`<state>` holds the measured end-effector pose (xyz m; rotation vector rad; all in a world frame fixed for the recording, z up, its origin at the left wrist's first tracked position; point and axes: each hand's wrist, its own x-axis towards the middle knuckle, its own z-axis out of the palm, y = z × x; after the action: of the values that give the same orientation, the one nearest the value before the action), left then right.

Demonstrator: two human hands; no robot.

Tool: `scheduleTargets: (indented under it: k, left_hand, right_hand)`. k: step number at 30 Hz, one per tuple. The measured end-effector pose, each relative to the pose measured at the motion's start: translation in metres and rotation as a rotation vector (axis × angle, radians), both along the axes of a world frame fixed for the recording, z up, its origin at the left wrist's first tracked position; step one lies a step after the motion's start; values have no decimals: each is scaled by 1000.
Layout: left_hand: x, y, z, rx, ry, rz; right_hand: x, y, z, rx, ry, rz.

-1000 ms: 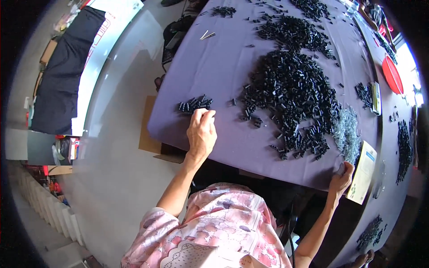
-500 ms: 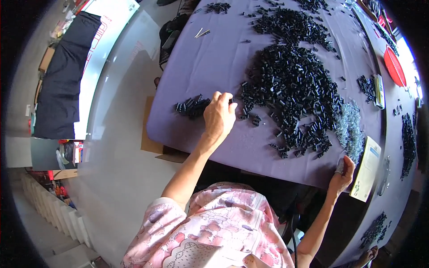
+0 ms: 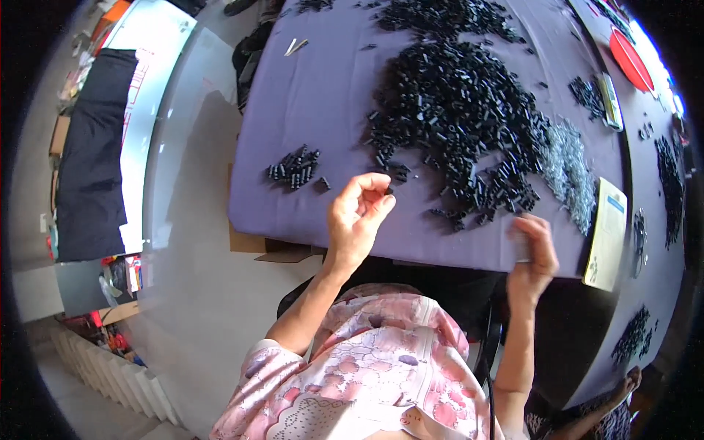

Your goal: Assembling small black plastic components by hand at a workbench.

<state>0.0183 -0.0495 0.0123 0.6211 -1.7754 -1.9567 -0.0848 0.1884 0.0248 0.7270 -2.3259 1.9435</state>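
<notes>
My left hand (image 3: 352, 224) is above the near edge of the purple-covered table, its thumb and forefinger pinching a small black plastic piece (image 3: 389, 190). Beyond it lies a large heap of similar black pieces (image 3: 458, 110). A smaller group of black pieces (image 3: 295, 169) sits to its left, with one stray piece (image 3: 323, 183) beside it. My right hand (image 3: 537, 253) is over the table's front edge, fingers curled and smeared by motion. Something greyish shows at its fingers, too blurred to name. Nearby is a pile of small silvery, see-through pieces (image 3: 568, 172).
A pale booklet (image 3: 606, 235) lies right of the silvery pile. A red basin (image 3: 631, 59) and glasses (image 3: 640, 242) are farther right. Another person's hand (image 3: 632, 380) shows at the lower right, near more black pieces (image 3: 632, 336). An open cardboard box (image 3: 249, 242) is below the table's left corner.
My left hand has drawn back from the small black group toward me. The right hand has left the silvery pile and moved left, toward my left hand. The whole view has shifted slightly.
</notes>
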Motion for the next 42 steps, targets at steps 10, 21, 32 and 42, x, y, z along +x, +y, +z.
scheduleTargets:
  k: [10,21,32,42]
  left_hand:
    - [-2,36,6,536,12,-162]
    - [0,42,-5,734,12,-98]
    - [5,35,-4,644,-35,-245]
    - [13,7,-17,775,-5,-118]
  right_hand:
    - [32,-65,16,53,115,239]
    - [41,-66,1,205,321,173]
    - [30,-65,16,200,64,293]
    - [22,-90,13,344,-89,443]
